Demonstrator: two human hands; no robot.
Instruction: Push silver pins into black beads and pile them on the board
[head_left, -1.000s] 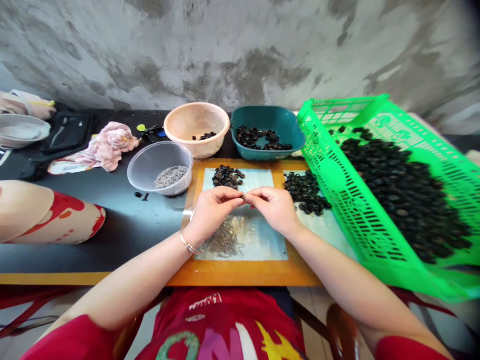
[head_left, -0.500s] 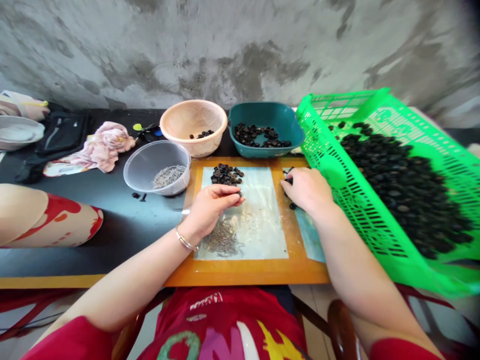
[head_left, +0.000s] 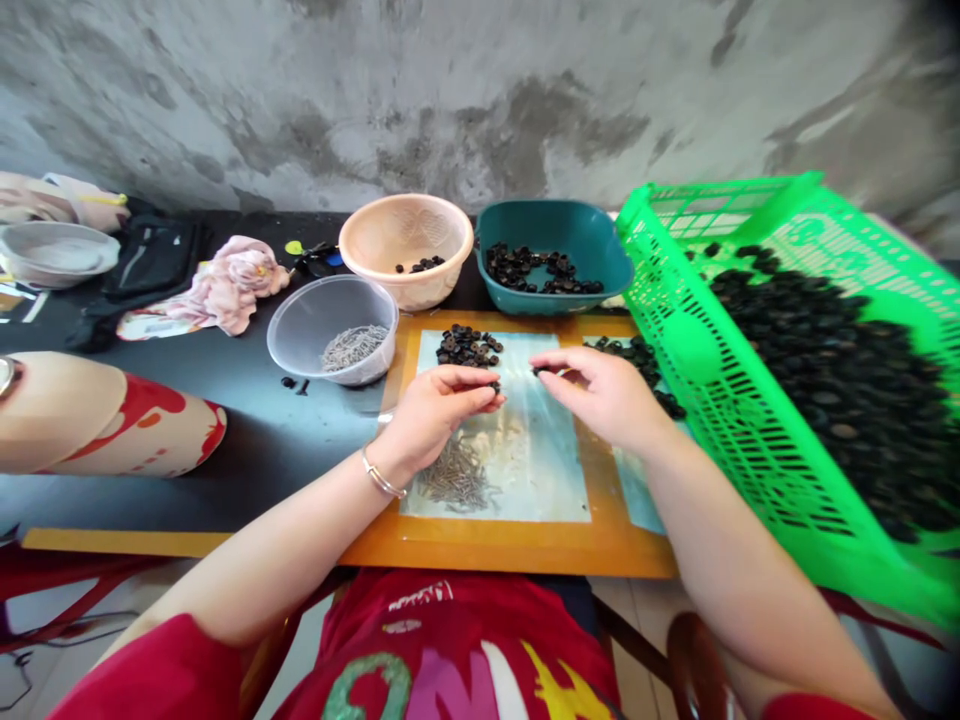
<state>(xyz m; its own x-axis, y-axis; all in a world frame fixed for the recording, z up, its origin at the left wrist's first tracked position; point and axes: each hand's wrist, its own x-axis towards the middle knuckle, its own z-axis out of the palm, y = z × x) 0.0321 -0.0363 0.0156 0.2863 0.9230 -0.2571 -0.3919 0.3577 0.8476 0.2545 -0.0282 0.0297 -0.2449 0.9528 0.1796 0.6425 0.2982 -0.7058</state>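
Note:
My left hand [head_left: 444, 412], a bangle at its wrist, pinches a small dark round part [head_left: 495, 387] over the pale sheet. Opposite it, my right hand [head_left: 600, 390] has thumb and fingertips closed on a small black part [head_left: 538, 371]. A short gap separates the two hands. Behind my left hand lies a heap of black round parts [head_left: 465, 346] with center holes. Nearer to me is a pile of thin metal pins [head_left: 456, 478]. More black parts [head_left: 637, 355] lie to the right, partly hidden by my right hand.
A green plastic crate [head_left: 720, 400] full of black parts stands at the right. Behind the orange-edged board [head_left: 517, 550] sit a teal basin [head_left: 555, 220], a peach bowl [head_left: 405, 225] and a clear bowl [head_left: 300, 330] of metal pins. At left are a patterned cylinder [head_left: 165, 425] and a pink cloth [head_left: 236, 285].
My right hand has come left from the parts beside the crate and holds a small black part above the pale sheet. My left hand keeps its pinch. The view has shifted slightly.

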